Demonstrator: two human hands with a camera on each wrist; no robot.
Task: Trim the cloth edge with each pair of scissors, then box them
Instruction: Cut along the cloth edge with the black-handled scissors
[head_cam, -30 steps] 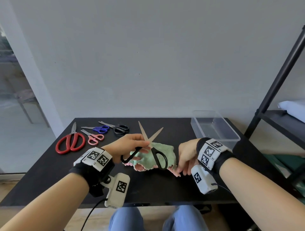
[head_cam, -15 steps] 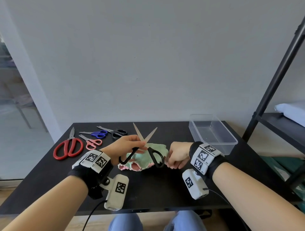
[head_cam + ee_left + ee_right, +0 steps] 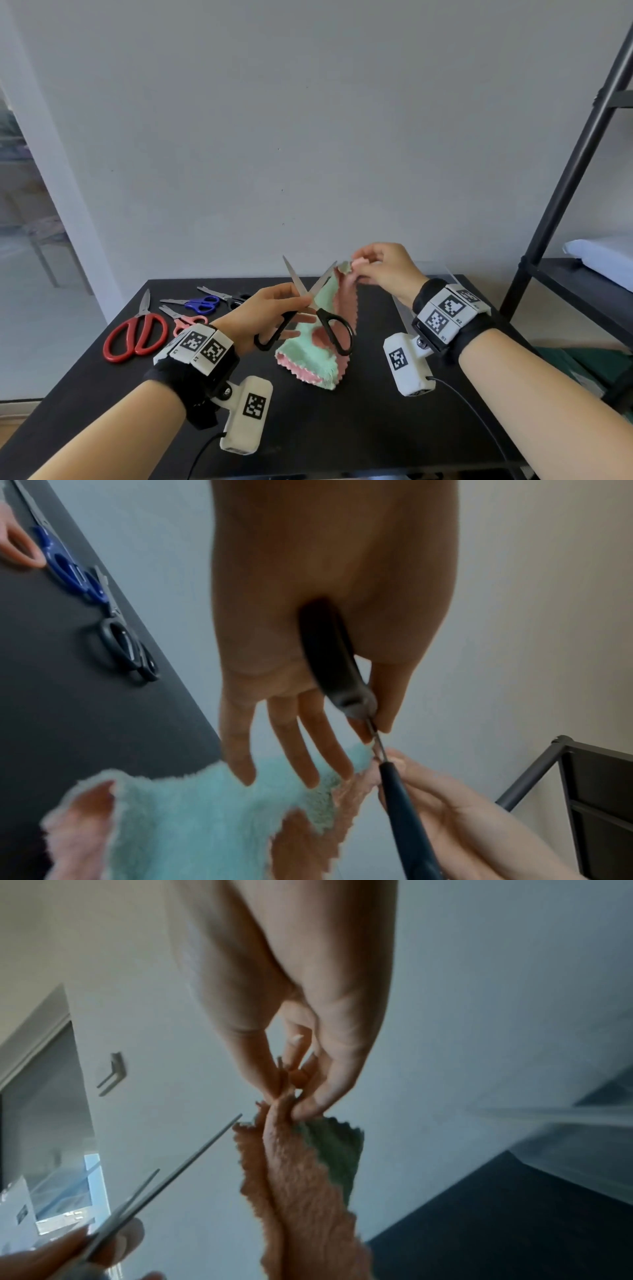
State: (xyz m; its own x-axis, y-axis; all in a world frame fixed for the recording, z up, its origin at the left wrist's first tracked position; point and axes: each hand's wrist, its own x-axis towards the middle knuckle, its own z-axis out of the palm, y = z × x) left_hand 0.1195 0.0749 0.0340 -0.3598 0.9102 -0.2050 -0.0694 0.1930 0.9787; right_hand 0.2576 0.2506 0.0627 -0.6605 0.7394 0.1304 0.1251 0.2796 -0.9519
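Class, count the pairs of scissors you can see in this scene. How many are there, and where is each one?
5. The black scissors are in the left hand; the red scissors, pink scissors, blue scissors and small black scissors lie on the table. None seems hidden.

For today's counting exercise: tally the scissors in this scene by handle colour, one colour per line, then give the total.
Black, held in the left hand: 1
Black, lying on the table: 1
Red: 1
Pink: 1
Blue: 1
Total: 5 pairs of scissors
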